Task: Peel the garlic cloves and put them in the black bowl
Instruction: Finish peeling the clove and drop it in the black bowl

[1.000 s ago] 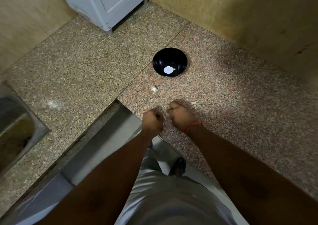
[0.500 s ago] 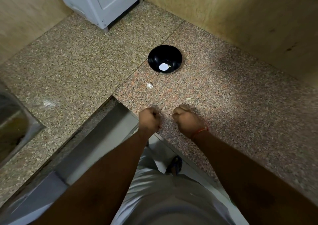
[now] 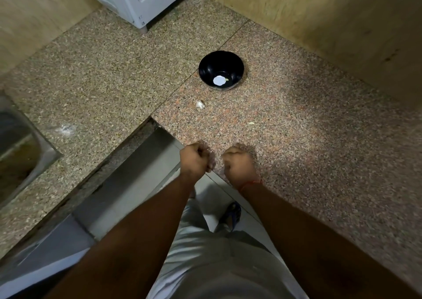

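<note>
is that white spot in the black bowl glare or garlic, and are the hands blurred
Head view: the round white patch in the black bowl looks like glare; a small pale bit lies beside it. The left hand and right hand are softly blurred; what they hold is hidden.

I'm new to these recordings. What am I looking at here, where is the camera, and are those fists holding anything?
There is no machine: a person works bare-handed, and the one camera sits on their head, looking down over both forearms. The left hand and right hand are curled near the edge of a speckled granite counter; whatever they may be pinching is hidden. Farther away stands the black bowl with a small pale piece inside beside a white patch. A garlic clove lies loose on the counter before the bowl, and a small pale scrap to its right. A steel sink is at far left.
</note>
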`<state>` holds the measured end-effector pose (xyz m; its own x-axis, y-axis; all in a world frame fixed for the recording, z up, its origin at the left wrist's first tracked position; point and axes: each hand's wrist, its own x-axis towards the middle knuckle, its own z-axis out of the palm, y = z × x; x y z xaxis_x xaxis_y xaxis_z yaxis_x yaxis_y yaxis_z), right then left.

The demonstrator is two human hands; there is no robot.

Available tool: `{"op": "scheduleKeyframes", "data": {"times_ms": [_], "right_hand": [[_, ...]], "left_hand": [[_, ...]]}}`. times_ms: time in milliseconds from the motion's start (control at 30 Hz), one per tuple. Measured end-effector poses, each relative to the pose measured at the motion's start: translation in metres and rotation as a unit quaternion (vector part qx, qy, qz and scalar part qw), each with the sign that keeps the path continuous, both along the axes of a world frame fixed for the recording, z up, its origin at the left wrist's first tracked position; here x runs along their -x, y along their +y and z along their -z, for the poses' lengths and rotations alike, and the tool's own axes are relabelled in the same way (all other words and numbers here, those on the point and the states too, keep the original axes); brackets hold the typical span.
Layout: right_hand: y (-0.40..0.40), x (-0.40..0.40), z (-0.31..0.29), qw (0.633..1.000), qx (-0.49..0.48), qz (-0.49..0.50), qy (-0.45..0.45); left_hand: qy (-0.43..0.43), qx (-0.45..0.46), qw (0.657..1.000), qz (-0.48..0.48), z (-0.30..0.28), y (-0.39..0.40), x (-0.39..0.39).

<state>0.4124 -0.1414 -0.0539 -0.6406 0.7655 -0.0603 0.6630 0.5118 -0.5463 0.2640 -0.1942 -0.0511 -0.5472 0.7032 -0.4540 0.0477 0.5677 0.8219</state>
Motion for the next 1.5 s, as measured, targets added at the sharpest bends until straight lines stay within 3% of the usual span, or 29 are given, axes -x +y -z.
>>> {"op": "scheduleKeyframes", "data": {"times_ms": [67, 167, 400, 600, 833, 933, 1067, 1233, 1500], "right_hand": [[0.018, -0.006, -0.006, 0.995, -0.006, 0.089, 0.033], [0.047, -0.012, -0.010, 0.987, 0.010, 0.160, 0.003], [0.020, -0.002, -0.012, 1.000, 0.004, 0.020, -0.021], [-0.005, 0.010, 0.002, 0.997, 0.008, -0.031, -0.073], [0.030, 0.031, -0.002, 0.991, -0.003, 0.133, -0.014], [0.058, 0.048, -0.002, 0.987, -0.005, 0.159, -0.003], [0.074, 0.064, -0.006, 0.993, 0.001, 0.122, -0.001], [0.065, 0.059, -0.001, 0.997, -0.030, -0.054, -0.037], [0.016, 0.047, 0.002, 0.992, -0.031, -0.101, -0.065]], "left_hand": [[-0.011, -0.004, 1.000, -0.010, -0.001, 0.000, 0.000], [-0.037, -0.014, 0.999, -0.035, 0.002, 0.003, 0.001], [-0.031, -0.003, 0.999, -0.037, 0.015, -0.003, 0.007], [-0.036, -0.009, 0.999, -0.032, 0.010, -0.003, 0.007], [-0.026, -0.017, 0.999, -0.031, 0.012, -0.001, 0.010], [-0.054, -0.022, 0.997, -0.056, 0.019, 0.003, 0.010], [-0.067, -0.039, 0.995, -0.069, 0.019, 0.000, 0.009], [-0.071, -0.039, 0.993, -0.091, 0.015, -0.001, 0.007], [-0.055, -0.012, 0.992, -0.113, 0.008, -0.021, 0.007]]}}
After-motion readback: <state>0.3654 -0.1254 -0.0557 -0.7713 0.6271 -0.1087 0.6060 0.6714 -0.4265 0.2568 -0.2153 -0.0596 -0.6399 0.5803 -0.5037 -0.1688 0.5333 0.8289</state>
